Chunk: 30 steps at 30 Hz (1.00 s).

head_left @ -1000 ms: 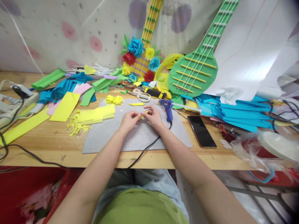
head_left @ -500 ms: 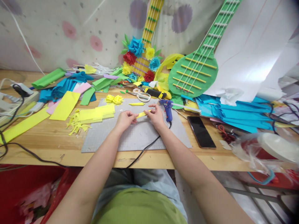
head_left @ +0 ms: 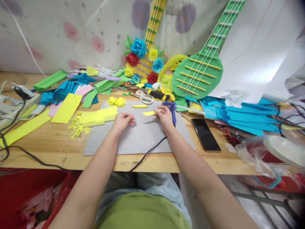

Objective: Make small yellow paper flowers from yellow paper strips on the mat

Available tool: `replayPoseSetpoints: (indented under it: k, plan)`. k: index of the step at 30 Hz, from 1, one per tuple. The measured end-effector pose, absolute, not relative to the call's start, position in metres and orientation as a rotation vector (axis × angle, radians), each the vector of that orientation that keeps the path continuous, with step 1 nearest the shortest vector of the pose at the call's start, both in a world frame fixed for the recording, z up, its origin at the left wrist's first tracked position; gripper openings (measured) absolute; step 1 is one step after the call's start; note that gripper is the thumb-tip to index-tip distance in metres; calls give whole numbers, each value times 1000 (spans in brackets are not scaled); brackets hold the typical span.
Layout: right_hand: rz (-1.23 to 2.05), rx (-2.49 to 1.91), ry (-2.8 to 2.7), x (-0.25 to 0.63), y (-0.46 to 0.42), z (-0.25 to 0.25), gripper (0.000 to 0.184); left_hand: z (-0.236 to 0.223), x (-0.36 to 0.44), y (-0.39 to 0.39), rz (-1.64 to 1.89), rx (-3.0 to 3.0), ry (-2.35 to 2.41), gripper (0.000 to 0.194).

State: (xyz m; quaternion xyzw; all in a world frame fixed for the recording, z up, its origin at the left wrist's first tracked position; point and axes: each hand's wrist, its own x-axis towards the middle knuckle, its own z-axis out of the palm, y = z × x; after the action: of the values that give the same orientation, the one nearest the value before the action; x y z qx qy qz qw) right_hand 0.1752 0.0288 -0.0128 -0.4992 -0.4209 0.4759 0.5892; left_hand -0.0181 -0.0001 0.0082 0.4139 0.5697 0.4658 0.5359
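Note:
My right hand (head_left: 165, 117) pinches the right end of a narrow yellow paper strip (head_left: 149, 113), which juts left above the grey cutting mat (head_left: 140, 140). Over the mat's left part is my left hand (head_left: 124, 122), its fingers loosely curled and slightly apart with nothing in them. Behind the hands lies a folded yellow paper piece (head_left: 139, 106). A blue glue gun (head_left: 172, 109) rests just beyond my right hand, which partly hides it. Left of my left hand are flat yellow paper sheets (head_left: 98, 116) and yellow paper flowers (head_left: 116, 101).
White-handled scissors (head_left: 148, 100) and a black-and-yellow cutter (head_left: 157, 95) lie behind the mat. A phone (head_left: 205, 135) is on the right. A green paper instrument (head_left: 197, 76) leans at the back. The glue gun's black cord (head_left: 150, 151) crosses the mat to the table's front edge.
My left hand has let go of the yellow strip and moved left. My right hand has moved slightly right with the strip, now showing more of its length.

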Motion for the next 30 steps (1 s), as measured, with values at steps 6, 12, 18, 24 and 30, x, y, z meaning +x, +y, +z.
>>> replayPoseSetpoints:
  k: [6, 12, 18, 24, 30]
  plan:
    - [1115, -1149, -1143, 162, 23, -11, 38, 1, -2, 1, 1251, 1066, 1218, 26]
    - [1075, -1195, -1234, 159, 19, -10, 32, 0, 2, 0, 1198, 1097, 1291, 26]
    - [1050, -1215, -1254, 161, 18, -12, 27, 6, -1, -1, 1179, 1003, 1325, 24]
    - [1065, -1188, -1299, 159, 17, -12, 29, 5, -1, -5, 1085, 1172, 1274, 37]
    - [1080, -1193, -1276, 159, 16, -11, 35, 6, -3, -4, 1023, 1097, 1289, 30]
